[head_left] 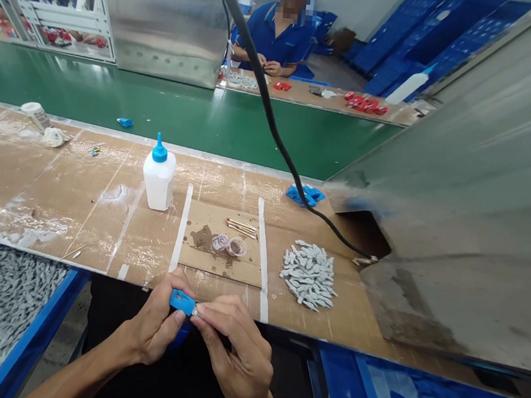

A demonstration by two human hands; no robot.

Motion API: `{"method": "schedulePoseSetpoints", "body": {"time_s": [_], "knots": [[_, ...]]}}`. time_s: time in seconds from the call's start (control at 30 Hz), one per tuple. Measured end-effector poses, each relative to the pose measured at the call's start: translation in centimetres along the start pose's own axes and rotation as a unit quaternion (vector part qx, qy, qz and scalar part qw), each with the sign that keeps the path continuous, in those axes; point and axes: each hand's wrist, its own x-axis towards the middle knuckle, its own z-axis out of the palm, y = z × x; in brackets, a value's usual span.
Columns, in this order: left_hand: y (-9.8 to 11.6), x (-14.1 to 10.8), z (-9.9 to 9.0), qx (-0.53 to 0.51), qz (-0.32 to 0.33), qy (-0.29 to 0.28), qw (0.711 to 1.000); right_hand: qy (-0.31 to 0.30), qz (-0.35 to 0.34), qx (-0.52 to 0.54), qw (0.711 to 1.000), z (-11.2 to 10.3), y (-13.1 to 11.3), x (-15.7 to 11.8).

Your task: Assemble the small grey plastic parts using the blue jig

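Observation:
My left hand [160, 320] is closed around a small blue plastic part [182, 302] just in front of the table's near edge. My right hand [235, 346] pinches a small grey piece [195, 311] at the right end of the blue part. Beyond my hands, a cardboard sheet [221, 271] lies between two white tape strips, with wet stains, two small clear round dishes [236, 247] and several cotton swabs [242, 228] on it. A heap of grey pieces [309, 275] sits to the right.
A white bottle with a blue cap [158, 179] stands behind left. A black cable [272, 124] hangs across the view to a metal housing [469, 231]. Blue parts [306, 195] lie at the back. Trays flank me below. Across the green belt [162, 104] sits a person [276, 37].

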Motion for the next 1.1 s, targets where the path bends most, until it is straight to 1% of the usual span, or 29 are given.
{"method": "schedulePoseSetpoints", "body": {"time_s": [0.07,0.17,0.23,0.27,0.3,0.33,0.37,0.4,0.47,0.5,0.53,0.57,0.6,0.67,0.73,0.8,0.87,0.97,1.03,1.1], "knots": [[0.2,0.2,0.0,0.005,0.003,-0.001,1.000,0.000,0.000,-0.007,1.000,0.0,0.0,-0.1],[0.8,1.2,0.1,0.052,0.003,-0.010,0.999,-0.004,0.021,-0.014,1.000,-0.3,0.3,0.0],[1.1,2.0,0.2,0.084,0.018,-0.020,0.996,-0.010,0.029,-0.019,0.999,-1.1,0.4,0.5],[1.1,2.4,0.3,0.087,0.028,-0.020,0.996,-0.010,0.021,-0.029,0.999,-1.9,0.3,1.0],[1.1,2.7,0.2,0.081,0.038,-0.013,0.996,0.003,0.008,-0.051,0.999,-2.9,0.2,1.6],[0.9,2.9,0.1,0.072,0.042,0.000,0.997,0.037,-0.005,-0.084,0.996,-4.1,0.2,2.3],[0.7,2.9,-0.1,0.064,0.041,0.020,0.997,0.095,-0.014,-0.127,0.987,-5.5,0.2,3.3],[0.4,2.9,-0.4,0.061,0.034,0.042,0.997,0.171,-0.017,-0.172,0.970,-7.2,0.5,4.4],[-0.3,2.6,-1.4,0.089,0.009,0.064,0.994,0.326,0.005,-0.243,0.914,-10.7,1.6,7.1],[-0.6,2.5,-2.0,0.120,-0.004,0.057,0.991,0.362,0.026,-0.261,0.895,-12.4,2.7,8.6],[-0.8,2.3,-2.6,0.154,-0.016,0.042,0.987,0.360,0.047,-0.266,0.893,-14.1,3.9,10.1],[-0.9,2.3,-3.1,0.190,-0.028,0.021,0.981,0.329,0.082,-0.259,0.904,-15.5,5.4,11.6],[-1.0,2.2,-3.5,0.225,-0.038,-0.003,0.974,0.301,0.115,-0.263,0.909,-16.7,7.0,13.0],[-1.1,2.2,-3.9,0.274,-0.045,-0.038,0.960,0.213,0.193,-0.277,0.917,-18.3,10.3,15.4],[-1.0,2.3,-3.8,0.294,-0.045,-0.053,0.953,0.146,0.250,-0.271,0.918,-18.7,13.5,17.4],[-0.9,2.3,-3.6,0.296,-0.043,-0.051,0.953,0.112,0.286,-0.247,0.919,-18.1,16.2,19.2],[-0.9,2.2,-3.4,0.299,-0.045,-0.042,0.952,0.112,0.306,-0.217,0.920,-17.1,18.3,20.7],[-1.0,2.0,-3.4,0.309,-0.036,-0.033,0.950,0.168,0.300,-0.176,0.923,-16.0,20.1,22.5],[-1.2,1.8,-3.5,0.315,-0.028,-0.031,0.948,0.206,0.286,-0.155,0.923,-15.9,20.0,22.8],[-1.4,1.8,-3.6,0.323,-0.022,-0.030,0.946,0.228,0.267,-0.144,0.925,-16.3,18.6,22.1]]}}
